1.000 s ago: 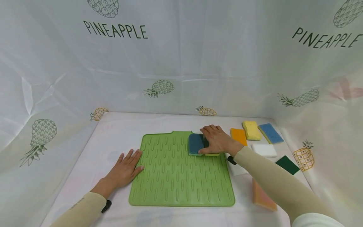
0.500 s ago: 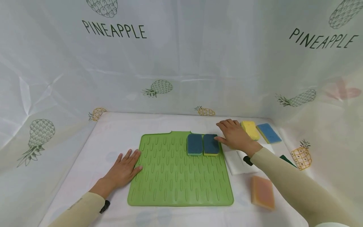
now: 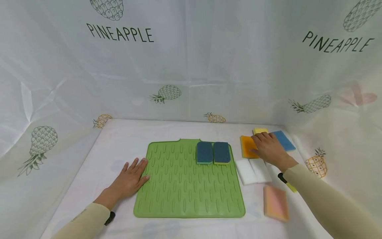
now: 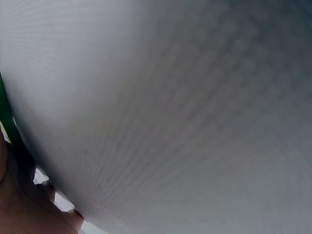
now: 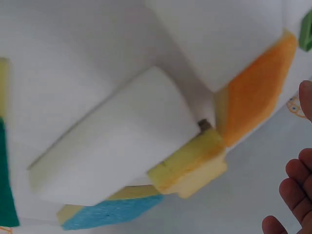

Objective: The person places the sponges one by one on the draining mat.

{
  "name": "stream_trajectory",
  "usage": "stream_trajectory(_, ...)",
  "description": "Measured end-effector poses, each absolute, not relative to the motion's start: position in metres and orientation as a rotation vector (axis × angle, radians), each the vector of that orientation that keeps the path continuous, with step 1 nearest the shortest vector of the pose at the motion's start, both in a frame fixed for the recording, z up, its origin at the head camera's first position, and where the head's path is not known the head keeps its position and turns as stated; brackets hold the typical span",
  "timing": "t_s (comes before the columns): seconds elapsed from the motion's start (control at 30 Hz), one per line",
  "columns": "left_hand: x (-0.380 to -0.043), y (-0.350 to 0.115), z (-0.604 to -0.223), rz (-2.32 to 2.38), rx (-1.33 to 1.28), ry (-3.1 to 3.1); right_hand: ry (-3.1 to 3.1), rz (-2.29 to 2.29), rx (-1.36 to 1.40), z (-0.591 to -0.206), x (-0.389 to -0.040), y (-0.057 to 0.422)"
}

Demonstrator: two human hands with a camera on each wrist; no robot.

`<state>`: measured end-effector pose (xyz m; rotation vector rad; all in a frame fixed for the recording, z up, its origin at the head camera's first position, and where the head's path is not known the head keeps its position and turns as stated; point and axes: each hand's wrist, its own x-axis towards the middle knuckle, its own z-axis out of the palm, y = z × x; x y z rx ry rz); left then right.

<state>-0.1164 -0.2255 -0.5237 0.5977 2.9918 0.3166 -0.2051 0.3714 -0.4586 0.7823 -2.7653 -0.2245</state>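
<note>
The left hand (image 3: 128, 179) rests spread at the left edge of the green mat (image 3: 188, 196). The right hand (image 3: 271, 149), loosely extended, is near the orange sponge (image 3: 247, 146), at far right.

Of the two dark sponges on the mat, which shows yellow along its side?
The right sponge, beside the right edge of the mat: yellow shows along its near side, while the left sponge shows pale green.

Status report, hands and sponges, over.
Left hand flat at edge of green mat. Right hand empty, partly hiding orange sponge, yellow sponge. Two blue-topped sponges side by side on mat.
</note>
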Motion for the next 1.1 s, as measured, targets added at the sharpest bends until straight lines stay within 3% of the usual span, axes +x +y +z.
stream_trajectory(0.53, -0.117, -0.226, -0.527, 0.310, 0.577, 2.986, -2.824, -0.246, 0.698, -0.478, -0.203, 0.384)
stream_trajectory(1.1, -0.117, -0.227, -0.526, 0.340, 0.593, 2.999, -2.984, -0.212, 0.609, -0.470, -0.207, 0.382)
